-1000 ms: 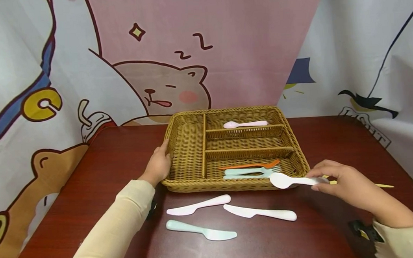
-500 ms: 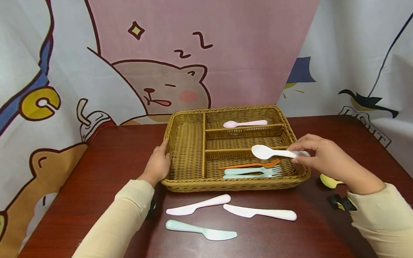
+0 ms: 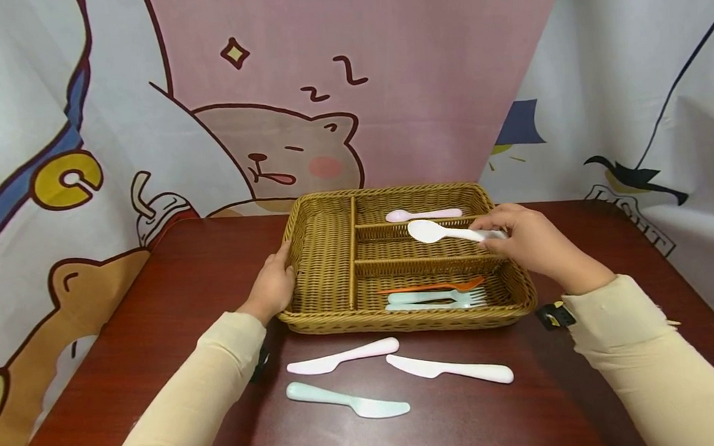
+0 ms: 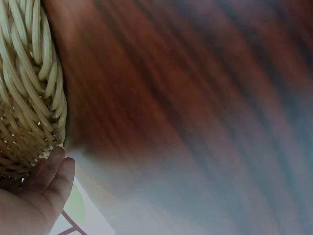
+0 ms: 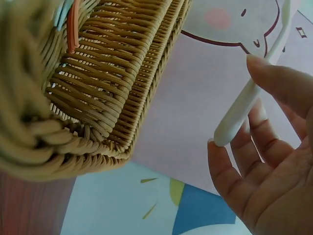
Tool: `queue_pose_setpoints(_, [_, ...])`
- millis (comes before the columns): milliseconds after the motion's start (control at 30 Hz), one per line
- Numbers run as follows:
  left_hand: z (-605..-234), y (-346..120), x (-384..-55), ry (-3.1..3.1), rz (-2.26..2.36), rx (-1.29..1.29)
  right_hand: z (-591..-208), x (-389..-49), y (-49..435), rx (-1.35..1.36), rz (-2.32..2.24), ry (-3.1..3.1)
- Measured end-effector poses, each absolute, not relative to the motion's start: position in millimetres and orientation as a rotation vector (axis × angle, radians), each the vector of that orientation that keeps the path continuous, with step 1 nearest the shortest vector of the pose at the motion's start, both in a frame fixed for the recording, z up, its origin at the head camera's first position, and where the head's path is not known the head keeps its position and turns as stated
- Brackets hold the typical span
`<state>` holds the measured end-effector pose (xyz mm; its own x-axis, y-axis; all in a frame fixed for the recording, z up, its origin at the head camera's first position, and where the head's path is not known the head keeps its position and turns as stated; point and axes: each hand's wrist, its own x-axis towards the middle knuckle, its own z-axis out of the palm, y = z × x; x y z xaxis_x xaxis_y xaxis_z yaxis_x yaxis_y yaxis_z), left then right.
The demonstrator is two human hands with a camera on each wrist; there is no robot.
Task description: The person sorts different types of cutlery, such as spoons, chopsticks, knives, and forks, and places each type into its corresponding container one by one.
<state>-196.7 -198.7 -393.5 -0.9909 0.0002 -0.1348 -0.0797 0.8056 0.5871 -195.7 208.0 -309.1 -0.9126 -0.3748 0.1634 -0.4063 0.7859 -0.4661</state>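
Between the thumb and fingers of my right hand (image 3: 527,243) is the handle of a white spoon (image 3: 428,231). Its bowl points left, above the middle right compartment of a wicker basket (image 3: 400,320). The right wrist view shows the spoon's handle (image 5: 237,115) pinched, apart from the basket's rim (image 5: 146,105). My left hand (image 3: 271,286) touches the basket's left side, its fingers fairly straight in the left wrist view. A pale pink spoon (image 3: 430,214) lies in the back right compartment. Mint forks (image 3: 419,296) and an orange utensil (image 3: 428,287) lie in the front right one.
In front of the basket, a pale pink knife (image 3: 343,355), a white knife (image 3: 448,367) and a mint knife (image 3: 349,399) lie on the dark red table (image 3: 172,316). A yellow tip (image 3: 674,323) shows beside the right sleeve. A printed curtain (image 3: 446,74) hangs behind.
My right hand has carried the white spoon left and away from me, from the basket's front right corner to over the middle right compartment. My left hand stays in place.
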Motion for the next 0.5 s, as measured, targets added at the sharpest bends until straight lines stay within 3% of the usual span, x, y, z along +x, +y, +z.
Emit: queue_pose_setpoints(500, [-395, -199, -198, 2.871, 0.932, -0.06, -309, -236, 194, 0.562, 0.782, -3.014])
